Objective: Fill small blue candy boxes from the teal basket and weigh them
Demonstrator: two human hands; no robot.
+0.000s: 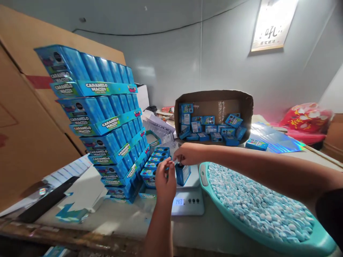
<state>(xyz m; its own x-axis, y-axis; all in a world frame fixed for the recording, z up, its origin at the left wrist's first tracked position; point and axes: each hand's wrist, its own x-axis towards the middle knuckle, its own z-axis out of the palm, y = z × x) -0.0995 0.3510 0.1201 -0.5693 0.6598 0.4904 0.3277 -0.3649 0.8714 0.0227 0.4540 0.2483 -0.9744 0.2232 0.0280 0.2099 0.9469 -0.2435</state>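
A small blue box [183,175] with printed sides stands upright on a white digital scale [188,207], whose display is lit. Over the top of this box, my right hand [189,153] has its fingers bent and pinched together, coming in from the right. Close by on the left, my left hand [166,176] brings thumb and fingertips together near the same box. A whitish bit shows between the fingertips of both hands, too small to name. Left of the scale, several matching blue boxes [150,174] stand in a display tray. Right of it lies a turquoise basin [214,200] full of blue and white candies [257,200].
Trays of blue "Caramelo Macizo" boxes [107,123] are stacked high at left, beside big brown cartons [16,125]. An open carton [213,98] at the back holds several blue boxes. One blue box [256,144] lies right of it. Torn white card [85,189] sits front left.
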